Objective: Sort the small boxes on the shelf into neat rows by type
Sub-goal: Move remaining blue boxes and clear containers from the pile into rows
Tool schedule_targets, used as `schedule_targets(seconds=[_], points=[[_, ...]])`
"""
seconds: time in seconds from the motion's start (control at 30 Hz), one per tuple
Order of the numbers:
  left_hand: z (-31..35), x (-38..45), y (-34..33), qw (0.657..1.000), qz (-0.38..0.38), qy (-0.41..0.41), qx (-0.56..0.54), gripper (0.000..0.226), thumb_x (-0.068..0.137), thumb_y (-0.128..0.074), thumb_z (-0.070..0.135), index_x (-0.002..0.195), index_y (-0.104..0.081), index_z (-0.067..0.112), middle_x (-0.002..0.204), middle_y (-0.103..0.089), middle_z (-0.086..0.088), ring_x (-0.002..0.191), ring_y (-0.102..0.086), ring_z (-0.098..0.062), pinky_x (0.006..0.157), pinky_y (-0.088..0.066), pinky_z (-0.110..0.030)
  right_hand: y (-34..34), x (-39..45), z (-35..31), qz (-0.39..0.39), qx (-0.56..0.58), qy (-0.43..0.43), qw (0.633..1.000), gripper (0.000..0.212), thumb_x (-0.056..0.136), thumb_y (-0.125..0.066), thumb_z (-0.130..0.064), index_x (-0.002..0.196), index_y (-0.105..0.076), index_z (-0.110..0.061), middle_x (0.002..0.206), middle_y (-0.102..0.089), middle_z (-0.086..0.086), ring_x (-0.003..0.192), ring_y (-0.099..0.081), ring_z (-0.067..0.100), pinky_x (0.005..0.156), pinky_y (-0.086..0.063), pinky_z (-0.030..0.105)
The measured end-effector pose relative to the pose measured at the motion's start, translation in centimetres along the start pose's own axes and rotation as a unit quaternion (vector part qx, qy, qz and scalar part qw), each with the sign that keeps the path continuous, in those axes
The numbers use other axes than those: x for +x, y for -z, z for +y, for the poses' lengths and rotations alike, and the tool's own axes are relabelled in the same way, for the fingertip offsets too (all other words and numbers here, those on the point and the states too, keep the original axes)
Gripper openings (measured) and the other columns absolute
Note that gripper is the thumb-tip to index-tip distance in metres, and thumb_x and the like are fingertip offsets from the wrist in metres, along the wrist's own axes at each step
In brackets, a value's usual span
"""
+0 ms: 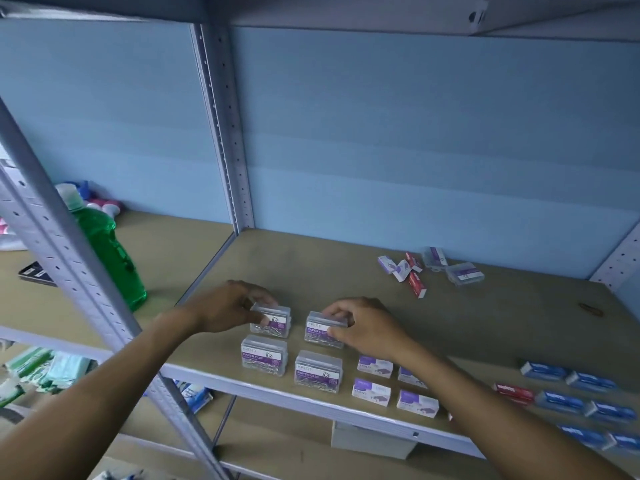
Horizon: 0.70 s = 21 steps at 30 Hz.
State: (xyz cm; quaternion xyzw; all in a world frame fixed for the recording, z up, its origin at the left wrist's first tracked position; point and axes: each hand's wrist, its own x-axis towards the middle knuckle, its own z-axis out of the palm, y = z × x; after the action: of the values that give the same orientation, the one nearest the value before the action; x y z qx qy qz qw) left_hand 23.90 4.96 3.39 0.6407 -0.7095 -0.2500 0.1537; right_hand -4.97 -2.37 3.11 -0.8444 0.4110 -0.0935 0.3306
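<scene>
Left hand (228,306) grips one clear paper-clip box (272,320); right hand (363,327) pinches another (322,329) just beside it, both on shelf (485,327).

Labels on the heap of small boxes (408,271) at the shelf's back are too small to be read; lowest blue boxes (623,441) are cut off by the right edge; one white-purple box (410,375) is partly hidden by the right forearm
</scene>
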Motion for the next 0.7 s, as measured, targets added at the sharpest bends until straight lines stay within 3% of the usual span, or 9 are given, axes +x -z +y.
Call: schedule_targets(seconds=[0.13, 0.23, 0.37, 0.47, 0.57, 0.63, 0.7], points=[[0.1, 0.0, -0.4, 1.0, 0.006, -0.015, 0.003, 0.031, 0.087, -0.071, 0.021, 0.101, -0.065, 0.048, 0.099, -0.064, 0.038, 0.092, -0.059, 0.005, 0.078, -0.048, -0.018, -0.4, 0.1, 0.2, -0.002, -0.005, -0.005, 1.0, 0.026, 0.09, -0.073, -0.029, 0.116, -0.072, -0.03, 0.115, -0.073, -0.011, 0.093, -0.066, 0.001, 0.073, -0.048, 0.014], [0.0, 0.3, -0.5, 1.0, 0.011, -0.012, 0.006, 0.031, 0.088, -0.07, 0.025, 0.103, -0.063, 0.05, 0.107, -0.063, 0.03, 0.095, -0.06, -0.002, 0.08, -0.05, -0.021, -0.4, 0.1, 0.4, 0.002, -0.006, -0.004, 1.0, 0.026, 0.09, -0.073, -0.029, 0.116, -0.073, -0.03, 0.114, -0.074, -0.01, 0.091, -0.065, 0.0, 0.071, -0.047, 0.012], [0.2, 0.5, -0.7, 1.0, 0.005, -0.012, 0.006, 0.028, 0.088, -0.07, 0.028, 0.11, -0.066, 0.044, 0.112, -0.063, 0.026, 0.097, -0.06, -0.005, 0.083, -0.054, -0.03, -0.4, 0.0, 0.5, -0.008, -0.008, -0.004, 1.0, 0.028, 0.091, -0.073, -0.031, 0.119, -0.07, -0.03, 0.119, -0.072, -0.009, 0.097, -0.066, 0.004, 0.079, -0.053, 0.019], [0.3, 0.6, -0.6, 1.0, 0.006, -0.01, 0.001, 0.028, 0.086, -0.072, 0.031, 0.109, -0.066, 0.044, 0.113, -0.064, 0.024, 0.097, -0.061, -0.003, 0.084, -0.054, -0.025, -0.1, -0.3, 0.7, -0.016, -0.001, -0.004, 1.0, 0.035, 0.089, -0.072, -0.041, 0.123, -0.067, -0.033, 0.122, -0.07, -0.012, 0.101, -0.065, 0.003, 0.087, -0.056, 0.026], [0.7, 0.9, -0.1, 0.999, 0.042, -0.01, -0.017, 0.037, 0.077, -0.073, 0.05, 0.112, -0.067, 0.038, 0.114, -0.065, 0.017, 0.096, -0.062, 0.002, 0.076, -0.051, -0.012, 1.3, -0.8, 1.3, 0.017, 0.019, -0.02, 0.999, 0.04, 0.087, -0.069, -0.053, 0.125, -0.063, -0.042, 0.117, -0.067, -0.022, 0.099, -0.062, -0.006, 0.09, -0.054, 0.026], [1.6, 1.8, 0.3, 0.995, 0.085, -0.002, -0.046, 0.048, 0.073, -0.072, 0.058, 0.113, -0.068, 0.033, 0.113, -0.065, 0.017, 0.096, -0.062, 0.002, 0.073, -0.048, -0.011, 3.0, -1.1, 2.3, 0.046, 0.029, -0.04, 0.998, 0.035, 0.088, -0.067, -0.053, 0.122, -0.063, -0.043, 0.112, -0.067, -0.024, 0.096, -0.062, -0.008, 0.089, -0.054, 0.026], [3.3, 3.6, 0.1, 0.995, 0.096, -0.003, -0.04, 0.042, 0.077, -0.072, 0.055, 0.114, -0.066, 0.035, 0.112, -0.063, 0.022, 0.1, -0.06, 0.002, 0.077, -0.049, -0.017, 4.8, -1.5, 3.8, 0.07, 0.019, -0.056, 0.996, 0.033, 0.089, -0.063, -0.05, 0.121, -0.064, -0.042, 0.111, -0.067, -0.023, 0.096, -0.063, -0.006, 0.089, -0.056, 0.03]])
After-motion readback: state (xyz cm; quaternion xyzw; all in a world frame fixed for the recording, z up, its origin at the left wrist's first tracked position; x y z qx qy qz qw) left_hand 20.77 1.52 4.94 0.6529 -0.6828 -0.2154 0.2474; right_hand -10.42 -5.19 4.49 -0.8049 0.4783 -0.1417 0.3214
